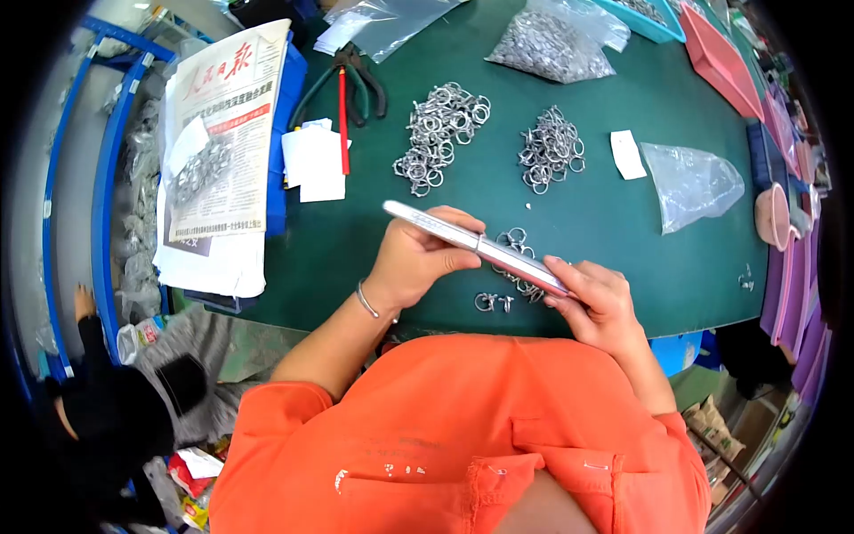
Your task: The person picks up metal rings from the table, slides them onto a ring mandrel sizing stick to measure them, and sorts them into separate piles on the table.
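At the lower centre of the frame, a person in an orange short-sleeved top [400,400] is holding a long, slender, silvery metal rod [445,230] over the green tabletop [614,236], the left hand [416,256] wrapping its upper-left stretch, the right hand [598,298] pinching its lower-right end between thumb and fingers. What appears to be a thin silvery metal ring [480,243] is encircling the rod near mid-length, just beside the left thumb. Working well here is probably calling for a steady right hand, a ring sitting square to the rod, and light, even pressure, never a shove that might distort the band. The rod, at the centre of the frame, is slanting down rightward, gleaming, showing fine markings near its upper-left end and a pinkish tint lower down. Loose silvery rings [527,287] are lying below it; beyond, a larger tangled heap of silvery rings [445,120] and a smaller heap [551,151] are resting at upper centre.
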A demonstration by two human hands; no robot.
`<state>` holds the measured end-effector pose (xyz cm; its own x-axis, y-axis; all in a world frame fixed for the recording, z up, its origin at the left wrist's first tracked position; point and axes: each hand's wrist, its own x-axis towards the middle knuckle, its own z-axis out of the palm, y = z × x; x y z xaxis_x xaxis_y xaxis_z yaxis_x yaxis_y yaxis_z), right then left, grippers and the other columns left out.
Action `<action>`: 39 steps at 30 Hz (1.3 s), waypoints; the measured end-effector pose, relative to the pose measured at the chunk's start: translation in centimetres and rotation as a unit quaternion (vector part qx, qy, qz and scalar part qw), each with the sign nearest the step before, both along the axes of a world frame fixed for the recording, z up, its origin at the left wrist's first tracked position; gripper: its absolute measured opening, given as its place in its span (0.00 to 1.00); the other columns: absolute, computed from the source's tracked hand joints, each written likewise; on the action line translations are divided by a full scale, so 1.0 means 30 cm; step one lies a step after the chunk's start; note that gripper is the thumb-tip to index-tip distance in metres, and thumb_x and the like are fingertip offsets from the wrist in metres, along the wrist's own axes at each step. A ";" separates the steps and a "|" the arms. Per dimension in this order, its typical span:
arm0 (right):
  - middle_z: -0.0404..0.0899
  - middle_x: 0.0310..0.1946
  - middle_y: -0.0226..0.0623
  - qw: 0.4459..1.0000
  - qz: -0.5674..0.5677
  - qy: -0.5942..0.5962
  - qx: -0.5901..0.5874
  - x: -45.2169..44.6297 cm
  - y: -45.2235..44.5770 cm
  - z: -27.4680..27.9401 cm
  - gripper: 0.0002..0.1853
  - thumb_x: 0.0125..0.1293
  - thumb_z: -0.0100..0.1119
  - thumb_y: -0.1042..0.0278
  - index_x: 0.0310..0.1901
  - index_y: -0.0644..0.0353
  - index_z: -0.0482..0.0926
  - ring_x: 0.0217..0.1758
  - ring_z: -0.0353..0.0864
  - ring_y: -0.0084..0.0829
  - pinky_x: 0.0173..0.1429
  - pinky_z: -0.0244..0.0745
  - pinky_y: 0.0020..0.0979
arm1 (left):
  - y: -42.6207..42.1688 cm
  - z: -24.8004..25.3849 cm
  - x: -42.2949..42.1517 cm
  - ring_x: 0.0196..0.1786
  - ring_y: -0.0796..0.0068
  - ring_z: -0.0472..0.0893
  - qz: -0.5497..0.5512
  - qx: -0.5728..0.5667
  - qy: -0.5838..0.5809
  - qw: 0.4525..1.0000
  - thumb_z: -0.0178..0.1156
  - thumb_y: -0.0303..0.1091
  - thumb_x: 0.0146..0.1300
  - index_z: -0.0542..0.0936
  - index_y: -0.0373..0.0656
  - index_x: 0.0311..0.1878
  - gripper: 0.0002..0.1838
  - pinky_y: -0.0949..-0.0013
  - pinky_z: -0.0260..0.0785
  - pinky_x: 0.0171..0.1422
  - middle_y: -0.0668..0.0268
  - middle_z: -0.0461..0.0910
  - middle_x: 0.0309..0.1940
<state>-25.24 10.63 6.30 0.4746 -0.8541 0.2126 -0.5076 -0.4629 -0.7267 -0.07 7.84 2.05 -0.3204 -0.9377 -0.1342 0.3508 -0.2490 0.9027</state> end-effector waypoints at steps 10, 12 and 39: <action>0.78 0.26 0.41 1.000 0.010 -0.020 -0.006 -0.016 -0.021 -0.034 0.24 0.48 0.66 0.77 0.52 0.61 0.78 0.23 0.76 0.37 0.27 0.70 0.33 | -0.014 -0.030 -0.003 0.42 0.75 0.78 -0.017 -0.039 0.019 0.999 0.66 0.13 0.46 0.79 0.33 0.43 0.18 0.75 0.75 0.45 0.62 0.75 0.42; 0.78 0.26 0.41 0.999 -0.005 -0.036 0.032 -0.032 -0.005 -0.030 0.24 0.49 0.66 0.77 0.52 0.62 0.77 0.24 0.76 0.37 0.28 0.71 0.32 | -0.018 -0.020 -0.030 0.41 0.72 0.78 -0.013 -0.038 0.011 0.999 0.65 0.13 0.46 0.79 0.32 0.43 0.17 0.73 0.75 0.44 0.59 0.75 0.41; 0.78 0.27 0.36 0.825 -0.277 -0.357 0.340 -0.234 0.141 -0.058 0.25 0.58 0.62 0.77 0.58 0.71 0.70 0.21 0.75 0.17 0.14 0.59 0.14 | -0.196 0.044 -0.184 0.30 0.75 0.77 -0.132 -0.301 -0.424 0.844 0.67 0.28 0.51 0.80 0.38 0.33 0.07 0.73 0.70 0.34 0.65 0.75 0.34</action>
<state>-32.26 14.87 4.56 -0.0678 -0.9349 -0.3483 0.1651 0.3338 -0.9281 -5.58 1.95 3.36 -0.5560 -0.8294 0.0547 -0.4812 0.3749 0.7924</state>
